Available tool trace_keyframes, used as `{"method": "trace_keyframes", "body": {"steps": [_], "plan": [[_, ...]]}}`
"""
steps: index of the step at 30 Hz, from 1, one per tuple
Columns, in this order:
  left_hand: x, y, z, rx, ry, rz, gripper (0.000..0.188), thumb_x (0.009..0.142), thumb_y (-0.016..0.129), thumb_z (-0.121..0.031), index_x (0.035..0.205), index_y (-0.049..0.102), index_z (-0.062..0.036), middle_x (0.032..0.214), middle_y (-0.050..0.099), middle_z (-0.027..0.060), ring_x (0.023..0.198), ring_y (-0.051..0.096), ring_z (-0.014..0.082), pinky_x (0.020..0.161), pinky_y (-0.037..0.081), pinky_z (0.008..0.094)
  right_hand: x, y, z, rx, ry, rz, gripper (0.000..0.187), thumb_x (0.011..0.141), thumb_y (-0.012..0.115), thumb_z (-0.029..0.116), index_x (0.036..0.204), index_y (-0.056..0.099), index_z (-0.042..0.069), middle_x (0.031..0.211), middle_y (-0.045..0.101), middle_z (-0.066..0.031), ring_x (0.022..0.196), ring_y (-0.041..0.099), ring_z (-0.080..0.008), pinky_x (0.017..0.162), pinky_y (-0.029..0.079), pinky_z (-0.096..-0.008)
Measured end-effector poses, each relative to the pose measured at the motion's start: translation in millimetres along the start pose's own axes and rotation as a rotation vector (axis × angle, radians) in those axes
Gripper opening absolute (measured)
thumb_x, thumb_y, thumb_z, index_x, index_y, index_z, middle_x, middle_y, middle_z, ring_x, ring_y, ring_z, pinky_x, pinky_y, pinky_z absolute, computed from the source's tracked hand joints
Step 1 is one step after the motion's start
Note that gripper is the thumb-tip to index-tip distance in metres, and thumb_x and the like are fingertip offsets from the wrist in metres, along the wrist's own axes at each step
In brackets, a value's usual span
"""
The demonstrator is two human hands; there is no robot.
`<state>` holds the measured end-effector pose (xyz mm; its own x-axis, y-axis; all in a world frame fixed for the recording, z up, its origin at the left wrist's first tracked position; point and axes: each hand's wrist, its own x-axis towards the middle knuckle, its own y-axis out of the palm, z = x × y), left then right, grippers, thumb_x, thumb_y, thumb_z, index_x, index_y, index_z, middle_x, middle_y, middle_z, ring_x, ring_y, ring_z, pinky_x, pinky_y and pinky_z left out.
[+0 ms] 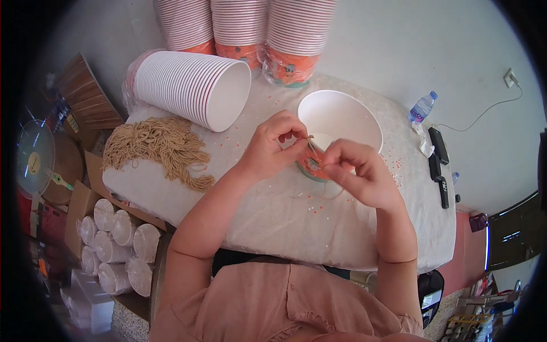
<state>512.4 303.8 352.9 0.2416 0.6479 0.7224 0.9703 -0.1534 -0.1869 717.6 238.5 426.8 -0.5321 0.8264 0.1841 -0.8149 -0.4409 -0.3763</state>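
A paper bucket (359, 122), white inside with an orange and green printed outside, stands on the table in front of me. At its near rim my left hand (277, 141) pinches a tan twine (311, 146). To the right of that, my right hand (364, 172) is closed, thumb against bent fingers, by the bucket's near side. A thin loose end of twine hangs below it. The exact grip of the right fingertips is partly hidden. Left of my left forearm lies a heap of cut tan twine pieces (159, 147).
A stack of nested white buckets (176, 85) lies on its side, with upright wrapped stacks (296, 34) behind. Small paper dots litter the cloth-covered table (273, 219). A water bottle (422, 108) and black devices (437, 153) sit at right. Below left, a carton (85, 211) holds wrapped cups.
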Motion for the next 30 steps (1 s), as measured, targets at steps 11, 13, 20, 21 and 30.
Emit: {"method": "trace_keyframes", "body": {"steps": [11,13,20,21,30], "plan": [[0.7,-22.7,13.7,-0.364,-0.825,0.334,0.017,0.092,0.060,-0.015,0.099,0.068,-0.0020,0.086,0.064,-0.0012,0.071,0.052,0.0060,0.061,0.040,0.0214,-4.2,33.1,-16.3,-1.126,-0.314,-0.112,0.007,0.078,0.065,0.005,0.081,0.059,0.002,0.064,0.061,-0.0130,0.060,0.063,-0.0324,0.052,0.047,-0.0421],[0.2,-21.8,15.2,-0.452,-0.871,0.339,0.019,0.093,0.058,-0.017,0.099,0.068,-0.0025,0.085,0.064,-0.0009,0.072,0.053,0.0067,0.062,0.041,0.0222,0.3,32.2,-26.7,-1.120,-0.451,-0.147,0.007,0.077,0.063,0.004,0.078,0.057,0.001,0.068,0.061,-0.0134,0.068,0.064,-0.0330,0.056,0.049,-0.0415],[-5.0,-20.6,17.0,-0.729,-0.914,0.467,0.021,0.093,0.060,-0.023,0.099,0.069,-0.0047,0.084,0.065,-0.0016,0.072,0.053,0.0073,0.063,0.042,0.0231,-6.3,40.3,-29.2,-1.147,-0.313,0.144,0.009,0.071,0.062,0.002,0.079,0.058,0.002,0.061,0.063,-0.0112,0.059,0.067,-0.0252,0.051,0.051,-0.0371],[-5.1,-18.8,15.0,-0.729,-0.914,0.470,0.021,0.093,0.060,-0.023,0.099,0.069,-0.0047,0.084,0.065,-0.0016,0.072,0.053,0.0073,0.063,0.042,0.0231,-6.1,40.8,-31.5,-1.158,-0.314,0.150,0.009,0.071,0.062,0.002,0.079,0.058,0.002,0.061,0.063,-0.0103,0.058,0.067,-0.0249,0.050,0.051,-0.0368],[-9.0,-13.1,12.6,-0.678,-0.875,0.517,0.019,0.089,0.068,-0.017,0.102,0.068,-0.0029,0.091,0.068,0.0018,0.075,0.054,0.0074,0.067,0.041,0.0224,-5.3,43.9,-33.0,-1.148,-0.298,0.191,0.009,0.073,0.061,0.002,0.082,0.059,0.002,0.062,0.064,-0.0090,0.059,0.068,-0.0244,0.050,0.051,-0.0375]]}}
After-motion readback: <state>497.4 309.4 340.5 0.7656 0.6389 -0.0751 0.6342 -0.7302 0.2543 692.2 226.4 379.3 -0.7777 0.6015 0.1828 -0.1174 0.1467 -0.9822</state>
